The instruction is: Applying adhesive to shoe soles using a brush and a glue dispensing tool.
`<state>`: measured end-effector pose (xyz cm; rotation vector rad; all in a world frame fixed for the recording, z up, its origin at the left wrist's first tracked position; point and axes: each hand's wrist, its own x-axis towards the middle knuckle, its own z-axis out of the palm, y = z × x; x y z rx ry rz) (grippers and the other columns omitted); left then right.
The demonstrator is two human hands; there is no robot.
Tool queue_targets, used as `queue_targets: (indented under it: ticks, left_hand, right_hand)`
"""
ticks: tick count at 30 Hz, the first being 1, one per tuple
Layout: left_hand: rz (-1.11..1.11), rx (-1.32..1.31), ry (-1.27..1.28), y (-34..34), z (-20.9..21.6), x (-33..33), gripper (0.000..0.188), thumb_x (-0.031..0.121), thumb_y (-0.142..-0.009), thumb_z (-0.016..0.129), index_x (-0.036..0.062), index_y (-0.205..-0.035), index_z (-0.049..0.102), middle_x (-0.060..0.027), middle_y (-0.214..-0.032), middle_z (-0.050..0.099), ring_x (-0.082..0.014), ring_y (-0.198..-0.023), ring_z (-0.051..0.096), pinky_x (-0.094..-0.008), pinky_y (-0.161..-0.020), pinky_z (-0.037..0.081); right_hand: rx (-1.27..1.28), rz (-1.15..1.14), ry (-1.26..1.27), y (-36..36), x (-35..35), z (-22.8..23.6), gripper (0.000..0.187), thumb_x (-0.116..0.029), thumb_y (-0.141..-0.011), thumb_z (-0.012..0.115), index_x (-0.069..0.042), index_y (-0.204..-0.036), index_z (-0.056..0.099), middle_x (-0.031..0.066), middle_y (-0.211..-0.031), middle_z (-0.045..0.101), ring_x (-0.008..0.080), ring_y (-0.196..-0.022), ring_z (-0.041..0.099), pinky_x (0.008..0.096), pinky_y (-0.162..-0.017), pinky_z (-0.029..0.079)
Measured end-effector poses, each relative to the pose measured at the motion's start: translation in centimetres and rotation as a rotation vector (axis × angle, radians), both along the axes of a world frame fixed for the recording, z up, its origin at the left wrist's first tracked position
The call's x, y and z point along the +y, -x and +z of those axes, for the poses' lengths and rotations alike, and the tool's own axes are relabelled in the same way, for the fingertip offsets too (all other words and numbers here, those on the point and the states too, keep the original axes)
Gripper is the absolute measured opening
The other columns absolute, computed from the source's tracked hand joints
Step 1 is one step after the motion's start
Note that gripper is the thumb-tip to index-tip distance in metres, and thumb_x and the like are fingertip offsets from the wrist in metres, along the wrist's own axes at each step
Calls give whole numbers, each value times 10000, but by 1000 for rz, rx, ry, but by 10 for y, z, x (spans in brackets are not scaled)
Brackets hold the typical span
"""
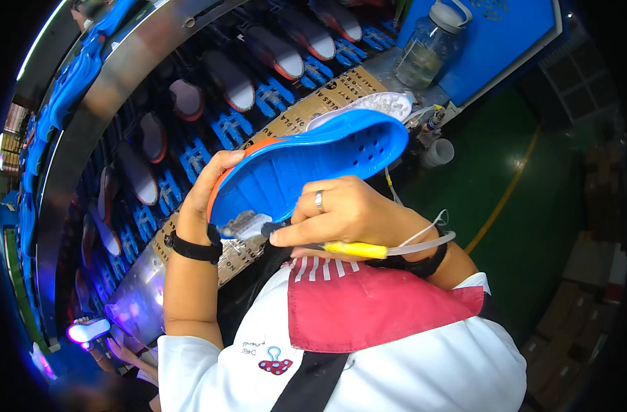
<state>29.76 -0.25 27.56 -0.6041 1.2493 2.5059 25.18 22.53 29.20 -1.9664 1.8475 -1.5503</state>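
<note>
My left hand (214,182) is closed on the heel side of a blue shoe sole (293,168) with an orange edge. The sole is tilted, its hollow inner face toward me and several small holes near the toe. In my right hand (351,213) is a brush (248,225) with a yellow grip and a clear tube running back past the wrist. Its pale, worn bristles lie at the heel rim of the sole, close to my left wrist. Whether they touch the sole I cannot tell.
Behind the sole, a white sole (389,104) lies by printed cardboard (334,88) on the bench. A lidded clear jug (428,55) and a white cup (439,152) stand right. Dark shoe uppers (231,79) line a curved rack. At lower left, another person holds a lit sole (88,331).
</note>
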Motion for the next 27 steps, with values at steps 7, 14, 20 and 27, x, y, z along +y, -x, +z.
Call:
queue_targets:
  ticks: [7,14,20,27]
  left_hand:
    - [-62,-111,69,0,16,-1,470,369,-825,581,-16,-1089,632,-156,-968,679,-233,-809,668,-349,-746,551]
    - [-41,-121,83,-5,10,-23,417,322,-822,598,-13,-1067,641,-147,-949,681,-230,-797,666,-339,-744,550]
    - [2,-109,125,-7,1,-42,397,303,-827,599,-16,-1060,641,-142,-943,681,-232,-798,666,-339,-763,547]
    - [-16,32,-22,-24,-8,-15,622,382,-823,573,-18,-1292,487,-188,-1197,592,-290,-1073,590,-399,-978,445]
  right_hand:
    - [3,62,-81,1,13,-11,239,-74,-710,741,-120,-941,706,34,-742,606,177,-699,601,280,-584,484]
    - [106,-6,-105,2,16,-19,273,-80,-689,767,-117,-954,711,33,-709,601,184,-676,591,280,-559,466]
    - [17,-144,-13,-1,17,-24,295,-71,-667,775,-113,-952,708,45,-725,619,196,-646,589,284,-542,467]
    - [-315,-106,37,6,21,-16,257,-96,-701,772,-13,-929,688,111,-733,642,257,-660,612,323,-651,494]
